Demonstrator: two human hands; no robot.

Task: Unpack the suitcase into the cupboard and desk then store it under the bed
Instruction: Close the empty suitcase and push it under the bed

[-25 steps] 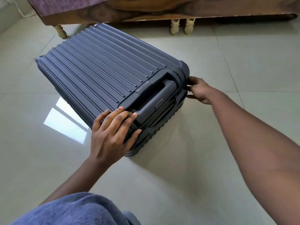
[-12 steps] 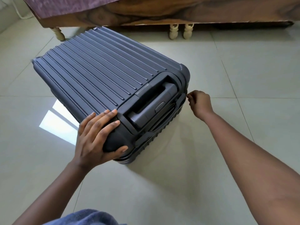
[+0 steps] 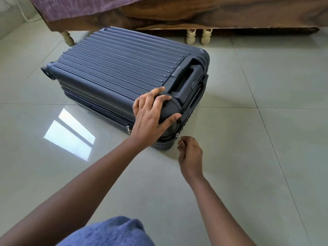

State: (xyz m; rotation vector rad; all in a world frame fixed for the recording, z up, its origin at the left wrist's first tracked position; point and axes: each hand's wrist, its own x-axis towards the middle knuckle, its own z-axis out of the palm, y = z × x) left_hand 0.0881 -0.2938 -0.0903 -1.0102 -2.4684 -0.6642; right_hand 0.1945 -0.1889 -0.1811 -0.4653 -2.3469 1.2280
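Suitcase first: the dark blue ribbed hard-shell suitcase (image 3: 124,71) lies flat on the pale tiled floor (image 3: 266,157), its far end just in front of the wooden bed (image 3: 213,13), its handle end near me. My left hand (image 3: 150,116) rests on the near top corner, fingers spread across the shell and thumb down the end face, steadying rather than gripping. My right hand (image 3: 190,153) is low at the near corner, fingertips pinching the small silver zipper pull (image 3: 178,136).

I judge the shell to be stiff and smooth, likely to slide on these glossy tiles, so the pressing hand matters while I run the zip. Still packed, it is probably heavy; I would lift it by the moulded top handle (image 3: 186,80) or drag it on the black corner wheel (image 3: 48,72) at the far left rather than by the shell edges. A second silver zipper pull (image 3: 127,129) hangs on the left side seam. The zip track is fabric and softer than the shell, so a steady pull along the seam seems safest.

No brand, label or writing is readable anywhere on the case.
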